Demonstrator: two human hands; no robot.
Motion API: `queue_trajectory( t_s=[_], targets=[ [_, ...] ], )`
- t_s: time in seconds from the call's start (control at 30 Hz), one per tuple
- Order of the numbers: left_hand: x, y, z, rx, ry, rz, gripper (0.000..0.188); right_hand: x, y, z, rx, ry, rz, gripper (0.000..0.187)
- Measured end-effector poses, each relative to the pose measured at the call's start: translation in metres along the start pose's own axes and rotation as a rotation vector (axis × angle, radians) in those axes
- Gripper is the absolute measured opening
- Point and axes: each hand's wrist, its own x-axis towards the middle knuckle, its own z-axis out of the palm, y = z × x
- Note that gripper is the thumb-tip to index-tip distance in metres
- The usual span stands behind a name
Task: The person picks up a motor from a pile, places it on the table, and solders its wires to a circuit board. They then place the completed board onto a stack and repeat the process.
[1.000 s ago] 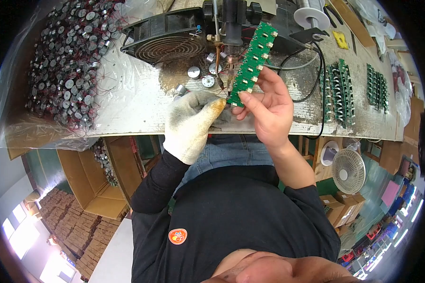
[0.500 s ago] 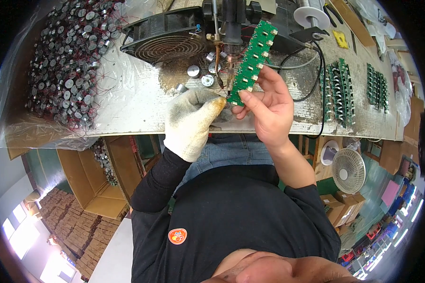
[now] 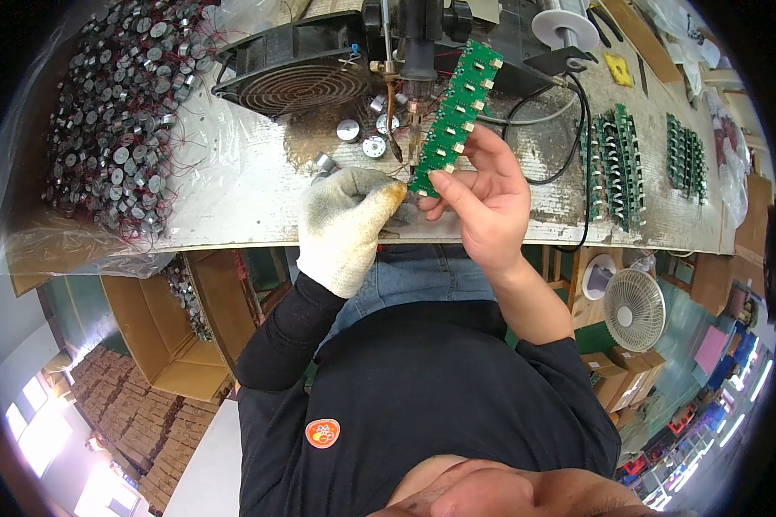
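My right hand [image 3: 491, 194] is bare and pinches a long green circuit board [image 3: 457, 116] near its lower end, thumb on top. The board is tilted, its far end pointing up and to the right, with small white connectors along one edge. My left hand [image 3: 345, 220], in a white glove with a stained fingertip, is closed in a pinch at the board's lower end; what lies in its fingers is hidden. Just beyond the fingertips, a soldering iron [image 3: 416, 112] on a stand points down, beside a thin copper-coloured feed tube [image 3: 391, 121].
Small round motors [image 3: 373, 147] lie beyond my left hand. A large heap of wired motors [image 3: 121, 129] covers the left of the table. Behind stands a black fan [image 3: 297, 86]. At right are a solder spool [image 3: 566, 31], a black cable [image 3: 588, 164] and rows of circuit boards [image 3: 616, 168].
The whole view has shifted slightly. The board's lower end and both hands sit a touch nearer to me; both grips look the same.
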Motion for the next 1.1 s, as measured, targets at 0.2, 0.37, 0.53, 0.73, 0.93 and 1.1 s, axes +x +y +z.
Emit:
queue_trajectory(
  t_s=[0.2, 0.37, 0.53, 0.73, 0.93, 1.1],
  targets=[
    [-0.0017, 0.0014, 0.0034, -0.072, -0.010, -0.004, 0.019, -0.0001, -0.0006, -0.0009, 0.025, 0.005, 0.008, 0.052],
    [-0.0015, -0.0007, 0.0006, -0.048, -0.033, -0.004, 0.018, -0.0003, 0.0000, -0.0006, 0.035, 0.006, 0.005, 0.052],
    [-0.0016, 0.0027, 0.0009, -0.085, -0.020, -0.033, 0.017, 0.0006, -0.0007, -0.0008, 0.024, -0.012, 0.017, 0.052],
    [-0.0010, 0.0048, 0.0024, -0.083, -0.019, 0.004, 0.018, -0.0001, -0.0005, -0.0003, 0.033, -0.015, 0.007, 0.053],
    [0.0011, 0.0039, 0.0012, -0.104, -0.031, -0.048, 0.019, 0.0000, -0.0020, 0.0001, 0.026, -0.012, 0.026, 0.053],
    [-0.0007, 0.0079, 0.0017, -0.126, -0.024, -0.041, 0.020, 0.0004, -0.0023, 0.0013, 0.027, -0.020, 0.014, 0.052]
  ],
)
